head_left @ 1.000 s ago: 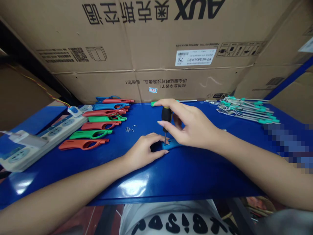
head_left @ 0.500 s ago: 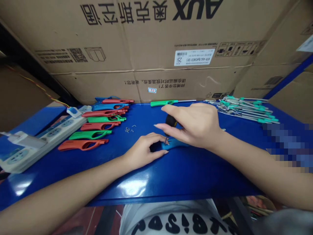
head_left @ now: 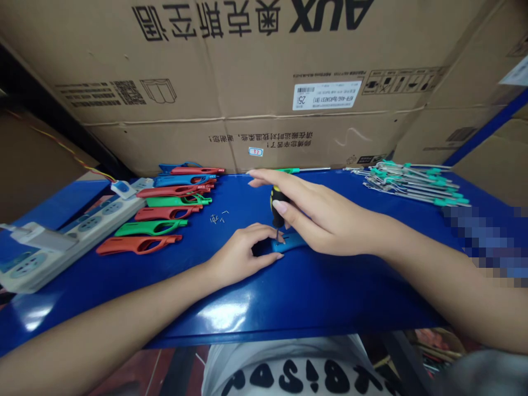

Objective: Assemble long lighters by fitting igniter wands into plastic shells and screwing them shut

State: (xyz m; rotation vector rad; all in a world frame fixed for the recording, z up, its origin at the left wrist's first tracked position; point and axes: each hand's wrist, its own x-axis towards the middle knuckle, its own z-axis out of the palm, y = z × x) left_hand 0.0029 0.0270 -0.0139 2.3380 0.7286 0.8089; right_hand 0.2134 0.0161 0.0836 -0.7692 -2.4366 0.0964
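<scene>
My left hand (head_left: 243, 254) pinches the end of a blue lighter handle (head_left: 293, 241) lying flat on the blue table (head_left: 264, 302). In my right hand (head_left: 325, 214) is a short screwdriver (head_left: 277, 212) with a black and yellow grip, held upright between thumb and fingers. Its shaft points down onto the blue handle, beside my left fingertips; the tip's exact contact is too small to tell. My right hand covers the far end of the blue handle. Several small screws (head_left: 216, 219) lie loose to the left of my hands.
Red, green and blue lighter handles (head_left: 140, 245) line the left side, by a white power strip (head_left: 31, 272) with plugs. A green lighter with a metal tube (head_left: 313, 169) lies at the back. Metal tubes with green parts (head_left: 416, 184) are piled right. A cardboard box (head_left: 247, 71) stands behind.
My right hand has turned and its fingers have opened out around the screwdriver, which now stands more upright. My left hand and the blue handle stay in place.
</scene>
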